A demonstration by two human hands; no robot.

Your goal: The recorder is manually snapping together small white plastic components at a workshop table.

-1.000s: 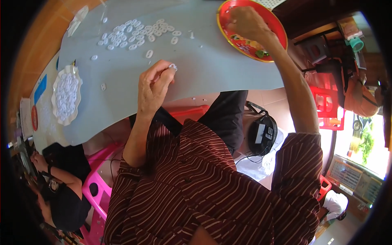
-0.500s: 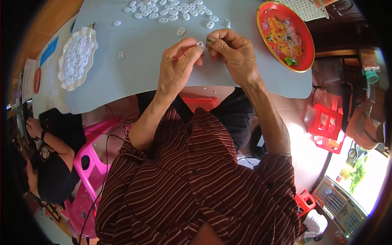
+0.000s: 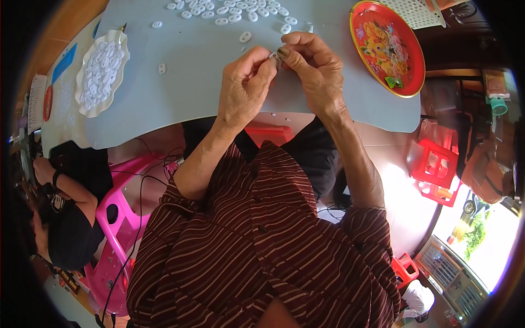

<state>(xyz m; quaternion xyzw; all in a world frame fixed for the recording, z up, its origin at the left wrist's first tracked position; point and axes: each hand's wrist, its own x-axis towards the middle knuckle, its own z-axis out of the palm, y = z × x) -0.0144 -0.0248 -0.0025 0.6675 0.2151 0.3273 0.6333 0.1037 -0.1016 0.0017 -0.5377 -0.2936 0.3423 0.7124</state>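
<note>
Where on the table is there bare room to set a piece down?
Bare table lies between the white scalloped dish and the left hand. It is crowded along the far edge, with loose white rings, and at the red tray.

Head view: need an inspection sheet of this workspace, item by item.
Surface: pale grey-blue table, rounded near edge.
Job's things: a tiny white plastic piece pinched between both hands; a scatter of small white oval plastic rings along the far edge.
Clutter: a scalloped white dish heaped with white pieces, left; a round red floral tray, right.
Grips: left hand and right hand meet fingertip to fingertip on the piece above the table.
Cables: thin dark wires trail over a pink plastic chair.
Surroundings: another person's arm at left; red plastic stools at right.
</note>
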